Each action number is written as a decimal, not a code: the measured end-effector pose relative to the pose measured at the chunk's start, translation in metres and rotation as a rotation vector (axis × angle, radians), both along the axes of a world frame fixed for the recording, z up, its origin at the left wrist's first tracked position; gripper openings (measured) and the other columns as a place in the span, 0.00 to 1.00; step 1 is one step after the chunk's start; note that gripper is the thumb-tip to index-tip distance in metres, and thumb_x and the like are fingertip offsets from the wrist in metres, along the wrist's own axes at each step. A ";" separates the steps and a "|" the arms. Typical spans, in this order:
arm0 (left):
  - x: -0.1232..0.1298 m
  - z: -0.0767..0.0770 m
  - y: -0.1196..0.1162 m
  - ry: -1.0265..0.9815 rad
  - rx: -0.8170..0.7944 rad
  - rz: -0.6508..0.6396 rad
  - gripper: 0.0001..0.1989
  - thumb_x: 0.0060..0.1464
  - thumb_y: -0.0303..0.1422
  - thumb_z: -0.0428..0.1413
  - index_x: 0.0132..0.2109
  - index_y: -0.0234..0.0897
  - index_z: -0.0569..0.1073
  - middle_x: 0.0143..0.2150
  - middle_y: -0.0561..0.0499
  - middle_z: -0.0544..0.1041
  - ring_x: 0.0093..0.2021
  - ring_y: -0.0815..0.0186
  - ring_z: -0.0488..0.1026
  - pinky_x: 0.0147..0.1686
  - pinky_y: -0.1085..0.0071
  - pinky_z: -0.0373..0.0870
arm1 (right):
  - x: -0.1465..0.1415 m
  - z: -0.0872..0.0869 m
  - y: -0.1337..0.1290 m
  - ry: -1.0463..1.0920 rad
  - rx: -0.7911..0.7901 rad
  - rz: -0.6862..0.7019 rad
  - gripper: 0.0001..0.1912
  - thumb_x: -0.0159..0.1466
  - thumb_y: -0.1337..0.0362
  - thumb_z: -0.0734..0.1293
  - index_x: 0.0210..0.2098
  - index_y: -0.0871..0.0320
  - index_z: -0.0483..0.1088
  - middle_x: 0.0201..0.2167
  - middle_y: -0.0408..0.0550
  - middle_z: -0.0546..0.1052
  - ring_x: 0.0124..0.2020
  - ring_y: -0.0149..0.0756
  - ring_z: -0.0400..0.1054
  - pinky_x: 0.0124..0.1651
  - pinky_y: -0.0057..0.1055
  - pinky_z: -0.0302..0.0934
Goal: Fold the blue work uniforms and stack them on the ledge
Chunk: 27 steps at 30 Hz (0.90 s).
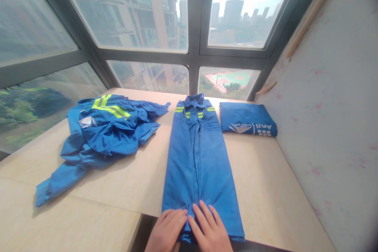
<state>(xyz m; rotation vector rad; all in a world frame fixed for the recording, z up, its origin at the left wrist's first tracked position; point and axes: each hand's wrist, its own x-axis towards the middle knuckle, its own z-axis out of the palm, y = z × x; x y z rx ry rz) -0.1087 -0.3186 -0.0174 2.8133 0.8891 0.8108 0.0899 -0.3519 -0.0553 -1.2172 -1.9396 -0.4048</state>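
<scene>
A blue work jacket (203, 157) with yellow-green reflective stripes lies in a long narrow fold in front of me, collar at the far end. Over its near left edge, my left hand (167, 229) has its fingers held together, with the thumb tucked low by the hem. My right hand (209, 228) rests on the near end of the same jacket, its fingers spread flat on the cloth. The two hands are close together, fingertips almost meeting. The underside of the hem is hidden.
A crumpled blue jacket (109, 130) with reflective stripes lies at the left, one sleeve stretched toward me. A neatly folded blue garment (248, 115) with white lettering sits at the right by the wall (330, 126). Windows border the pale wooden surface (124, 185).
</scene>
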 end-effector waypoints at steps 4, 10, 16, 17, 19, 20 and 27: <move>-0.005 0.012 0.002 0.044 -0.108 -0.058 0.22 0.55 0.28 0.52 0.57 0.36 0.71 0.53 0.42 0.78 0.50 0.58 0.77 0.51 0.63 0.75 | 0.004 -0.004 -0.003 -0.050 -0.013 0.006 0.19 0.73 0.64 0.54 0.46 0.52 0.77 0.52 0.46 0.79 0.59 0.40 0.68 0.67 0.41 0.56; -0.004 0.029 0.032 0.050 -0.316 0.048 0.12 0.62 0.29 0.52 0.50 0.41 0.76 0.52 0.46 0.79 0.49 0.63 0.77 0.49 0.69 0.75 | -0.001 -0.005 -0.009 -0.007 -0.025 -0.014 0.17 0.72 0.66 0.56 0.42 0.53 0.77 0.50 0.47 0.80 0.59 0.41 0.69 0.66 0.43 0.57; 0.059 0.020 0.128 0.186 -0.158 0.191 0.22 0.63 0.39 0.52 0.63 0.45 0.70 0.71 0.44 0.61 0.70 0.47 0.56 0.65 0.42 0.56 | -0.008 0.001 -0.006 0.057 -0.001 -0.041 0.18 0.71 0.68 0.56 0.36 0.53 0.76 0.45 0.46 0.82 0.56 0.40 0.72 0.65 0.41 0.58; 0.072 0.017 0.146 0.209 -0.144 0.199 0.24 0.63 0.41 0.52 0.65 0.47 0.67 0.73 0.46 0.57 0.72 0.46 0.52 0.66 0.40 0.52 | -0.008 0.001 -0.005 0.058 0.000 -0.041 0.18 0.71 0.68 0.56 0.35 0.53 0.76 0.44 0.46 0.82 0.55 0.39 0.72 0.64 0.40 0.59; 0.094 0.008 0.177 0.255 -0.136 0.204 0.27 0.64 0.46 0.50 0.68 0.49 0.63 0.75 0.48 0.52 0.73 0.45 0.46 0.67 0.38 0.46 | -0.008 0.000 -0.004 0.065 0.002 -0.052 0.18 0.71 0.68 0.56 0.34 0.53 0.76 0.43 0.45 0.82 0.54 0.39 0.73 0.62 0.38 0.61; 0.102 0.003 0.189 0.281 -0.144 0.199 0.28 0.65 0.47 0.48 0.69 0.49 0.62 0.75 0.48 0.51 0.73 0.46 0.45 0.67 0.38 0.44 | -0.008 -0.001 -0.003 0.070 0.008 -0.060 0.19 0.71 0.68 0.56 0.34 0.53 0.76 0.43 0.45 0.82 0.53 0.39 0.74 0.62 0.37 0.61; 0.110 -0.027 0.215 0.362 -0.179 0.125 0.30 0.66 0.50 0.42 0.71 0.49 0.56 0.75 0.49 0.49 0.74 0.47 0.42 0.67 0.38 0.43 | -0.006 -0.005 0.003 0.058 0.038 -0.069 0.18 0.71 0.69 0.56 0.33 0.52 0.75 0.39 0.44 0.83 0.48 0.36 0.76 0.58 0.33 0.65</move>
